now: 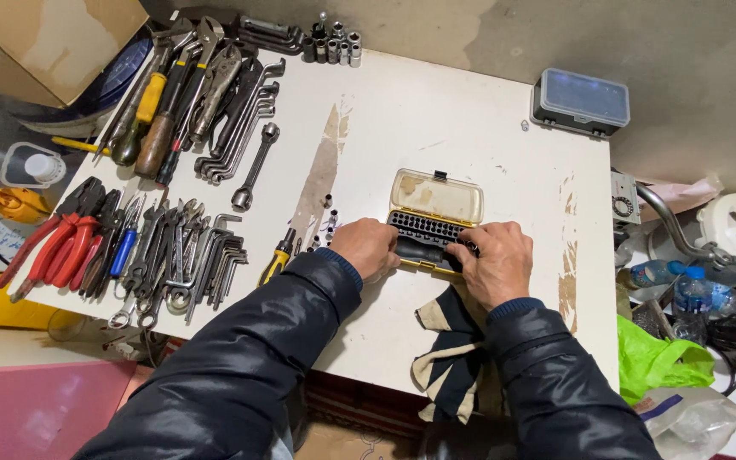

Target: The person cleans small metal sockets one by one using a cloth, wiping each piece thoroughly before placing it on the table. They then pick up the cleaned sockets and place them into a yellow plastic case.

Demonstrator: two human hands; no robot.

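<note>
Scuffed white bench [436, 128] against a grey concrete wall, paint worn through in brown streaks. Near centre, small yellow plastic bit case [430, 223] with clear hinged lid laid open, rows of dark bits showing. Left hand [370, 247] curled against the case's left end, fingers bent and touching it; right hand [497, 260] pressed on its right front corner, fingers close together on the tray. Both sleeves dark and padded. Under the right wrist, dark-and-cream work glove [445, 353]. Far left, red-handled pliers [53, 243], wrenches and hex keys in rows. Back right corner, grey plastic box with translucent blue lid [581, 100], shut. Off the right edge, crumpled green plastic bag [662, 362].
</note>
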